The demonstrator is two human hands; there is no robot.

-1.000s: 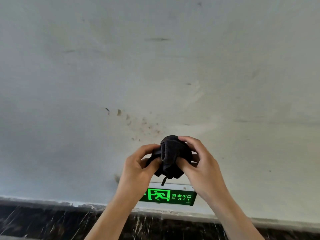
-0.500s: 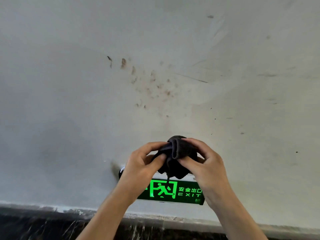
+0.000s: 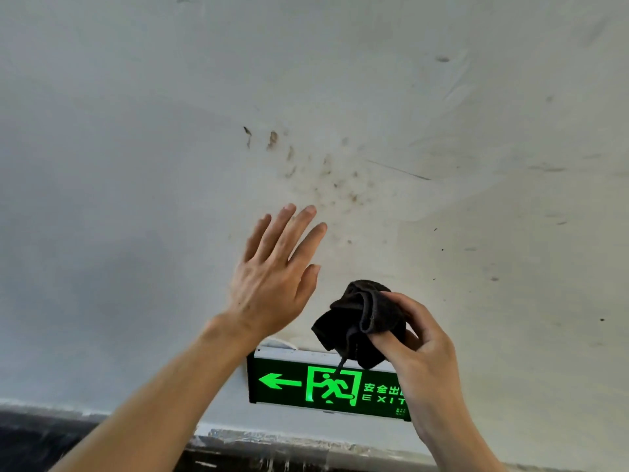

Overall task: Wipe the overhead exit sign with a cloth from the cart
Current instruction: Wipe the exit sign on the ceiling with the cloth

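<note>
A green lit exit sign (image 3: 299, 383) hangs under the white ceiling, low in the view, with an arrow, a running figure and the word EXIT. My right hand (image 3: 420, 356) is shut on a bunched dark cloth (image 3: 360, 318), held just above and in front of the sign's right half; a cloth tail dangles over the sign's face. My left hand (image 3: 272, 277) is raised up and left of the cloth, fingers spread, holding nothing. My right wrist hides the sign's right end.
The white ceiling (image 3: 136, 131) carries a patch of brown stains (image 3: 320, 168) above the hands. A dark stone wall band (image 3: 85, 447) with a rough painted edge runs along the bottom.
My left hand has let go of the cloth and lifted up and left with fingers spread. The right hand keeps the cloth alone. The sign's left part, with its arrow, now shows.
</note>
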